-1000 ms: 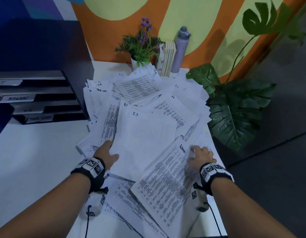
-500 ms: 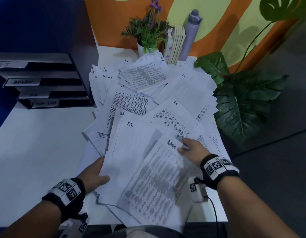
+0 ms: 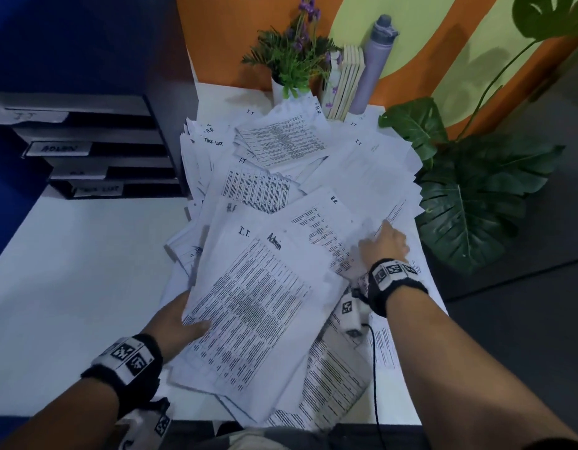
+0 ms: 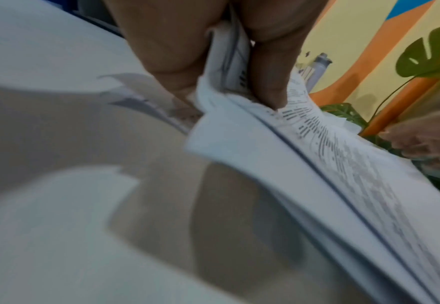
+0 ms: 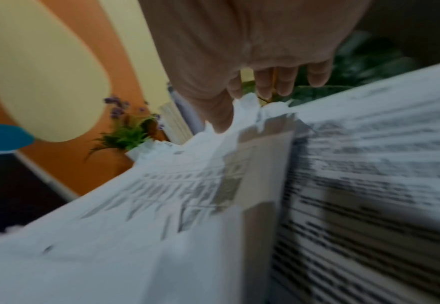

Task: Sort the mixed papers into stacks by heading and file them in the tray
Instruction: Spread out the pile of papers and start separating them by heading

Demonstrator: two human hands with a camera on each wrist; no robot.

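Holding a small bundle of sheets, the left hand (image 3: 175,323) pinches its near-left edge in the head view, thumb on top; the sheet headed "Admin" (image 3: 258,306) lies uppermost, over one headed "I.T." A second ago that Admin sheet lay under the right hand (image 3: 383,243) at the near right of the pile (image 3: 313,164); it has since passed to the left-hand bundle. The right hand has moved farther right and reaches with loose fingers onto an "H.R." sheet (image 3: 326,222). The labelled tray (image 3: 96,151) stands far left, well apart, nothing visibly filed.

Left wrist view: thumb and fingers (image 4: 270,82) clamp several sheet edges.

Right wrist view: the fingertips (image 5: 265,86) touch the paper, straight, grasping nothing.

Judgement: sorting is at an early stage; the bundle mixes headings and needs separating.
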